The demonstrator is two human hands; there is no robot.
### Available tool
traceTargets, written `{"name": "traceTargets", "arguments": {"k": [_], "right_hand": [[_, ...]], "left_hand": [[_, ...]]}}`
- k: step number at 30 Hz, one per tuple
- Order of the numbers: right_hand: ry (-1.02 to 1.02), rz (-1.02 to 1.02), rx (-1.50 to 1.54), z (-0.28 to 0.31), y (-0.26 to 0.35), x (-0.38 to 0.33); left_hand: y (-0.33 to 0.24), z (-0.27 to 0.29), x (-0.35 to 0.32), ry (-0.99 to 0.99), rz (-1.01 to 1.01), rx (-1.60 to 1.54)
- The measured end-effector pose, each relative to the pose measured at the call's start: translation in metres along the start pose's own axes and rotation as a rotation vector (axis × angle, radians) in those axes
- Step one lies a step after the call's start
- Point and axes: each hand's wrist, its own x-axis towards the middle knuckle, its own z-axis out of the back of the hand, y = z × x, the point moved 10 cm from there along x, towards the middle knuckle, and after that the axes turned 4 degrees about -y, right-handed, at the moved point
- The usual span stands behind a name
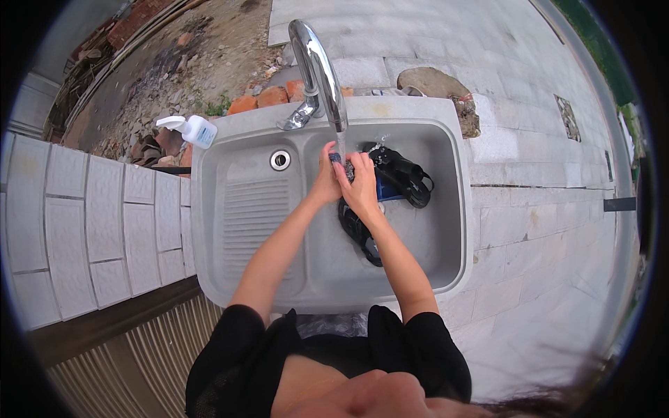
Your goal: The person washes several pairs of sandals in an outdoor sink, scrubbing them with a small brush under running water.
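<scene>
Under the running water from the chrome tap [325, 66], my two hands meet over the right-hand basin of a grey sink [425, 268]. My left hand [326, 182] and my right hand [361, 187] are closed together around a small dark blue-grey thing [336, 158]; its kind is mostly hidden by fingers and water. Beyond my right hand a black sandal [404, 174] lies in the basin, with water splashing at its near-tap end. Another black sandal [360, 235] rests below my right wrist, partly covered by the forearm. Something blue [387, 189] shows between the sandals.
A white pump bottle [198, 132] stands on the sink's far left corner. The ribbed drainboard [254, 216] with a round drain [280, 160] is left of the basin. Orange bricks [272, 97] and a large stone [435, 82] lie behind the sink. A white tiled wall [90, 216] borders the left.
</scene>
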Motion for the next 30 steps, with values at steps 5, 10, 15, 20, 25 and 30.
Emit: {"name": "traceTargets", "arguments": {"k": [5,10,15,20,25,30], "right_hand": [[-0.021,0.052,-0.238,-0.027,-0.005,0.003],[0.22,-0.352,-0.143,-0.077,-0.048,0.029],[0.227,-0.385,-0.033,-0.093,-0.094,0.032],[0.157,-0.442,-0.033,-0.07,-0.072,0.009],[0.084,-0.063,-0.322,-0.051,-0.005,0.0],[0.219,-0.288,-0.398,-0.056,-0.06,0.047]], "left_hand": [[-0.007,-0.01,-0.01,0.009,-0.195,0.105],[0.008,0.013,-0.01,0.114,-0.004,0.276],[0.004,0.016,-0.023,0.119,0.033,0.167],[0.018,0.026,-0.025,0.148,0.029,0.012],[-0.005,0.007,-0.022,0.117,-0.06,0.154],[-0.011,-0.008,-0.028,0.216,0.036,0.154]]}}
